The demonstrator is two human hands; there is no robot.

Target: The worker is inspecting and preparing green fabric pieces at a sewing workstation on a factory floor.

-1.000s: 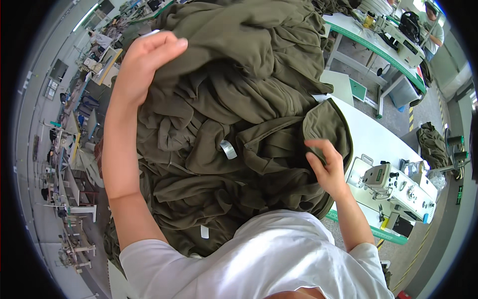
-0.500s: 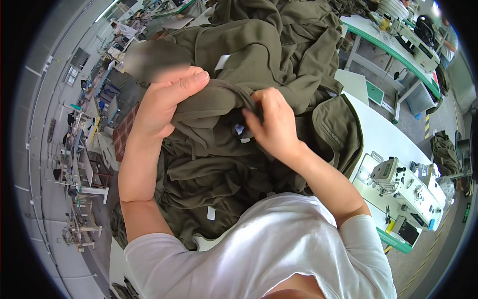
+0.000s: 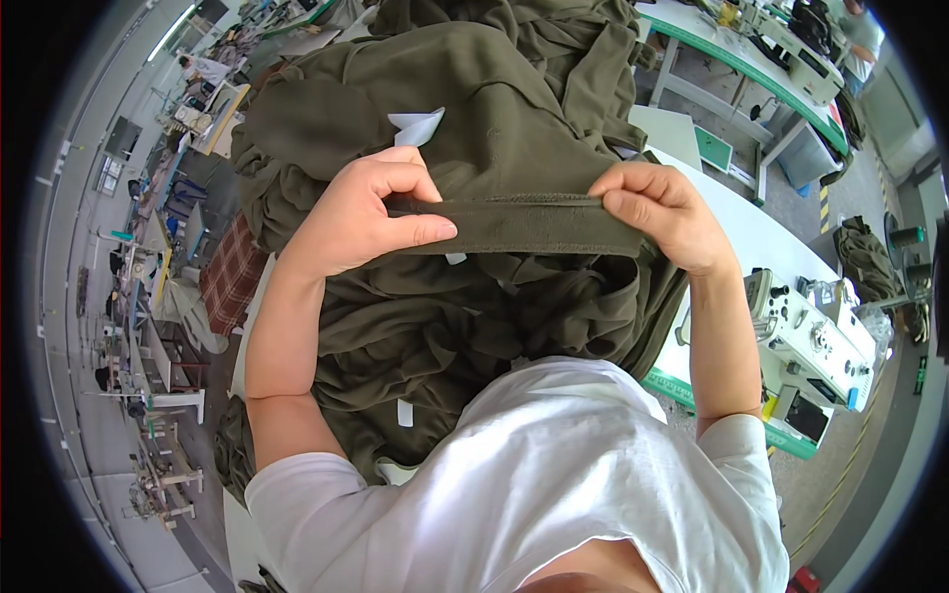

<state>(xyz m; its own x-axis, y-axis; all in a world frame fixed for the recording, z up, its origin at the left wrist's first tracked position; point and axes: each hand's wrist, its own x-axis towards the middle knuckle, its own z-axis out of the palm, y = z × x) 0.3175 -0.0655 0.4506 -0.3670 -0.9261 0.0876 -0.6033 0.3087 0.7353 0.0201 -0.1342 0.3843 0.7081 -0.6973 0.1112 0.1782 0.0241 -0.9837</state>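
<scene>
An olive-green garment (image 3: 465,109) lies spread over the table in front of me, one sewn hem band (image 3: 534,225) pulled straight between my hands. My left hand (image 3: 371,212) pinches the band's left end, thumb along the near side. At the other end my right hand (image 3: 667,212) grips the seam between thumb and curled fingers. A seam line runs along the band's upper edge. Just beyond my left hand a white label (image 3: 417,127) sticks up from the cloth. More bunched olive fabric (image 3: 415,336) lies between the band and my body, with a small white tag (image 3: 405,412) on it.
To my right a white sewing machine (image 3: 816,336) stands on the green-edged table (image 3: 791,259). Another sewing machine (image 3: 791,49) sits on a table at the far right, where a person (image 3: 862,44) stands. A plaid cloth-covered seat (image 3: 234,277) is on the left.
My right hand has moved right, and the bunched edge is now stretched into a straight band between both hands. My left hand has shifted slightly nearer and right. The label has flipped up.
</scene>
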